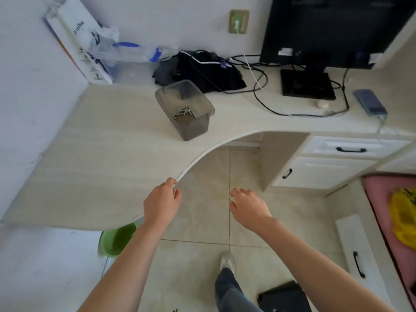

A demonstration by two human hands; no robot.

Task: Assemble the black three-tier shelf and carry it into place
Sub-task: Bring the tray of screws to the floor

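Observation:
A grey translucent plastic box (186, 109) stands on the pale wooden desk (101, 158), with several metal screws (184, 112) lying in it. My left hand (162, 201) is at the desk's curved front edge, fingers loosely curled and touching the white rim, holding nothing. My right hand (247, 208) hovers over the tiled floor to the right of it, fingers apart and empty. A black flat piece (283, 297), possibly a shelf part, lies on the floor at the bottom near my foot (227, 262). No assembled shelf is in sight.
A black monitor (333, 30) on its stand, tangled cables (258, 82), dark cloth (202, 73), a phone (370, 102), a white box and plastic bags (105, 48) crowd the desk's back. White drawers (337, 163) sit right, a green stool (117, 239) under the desk.

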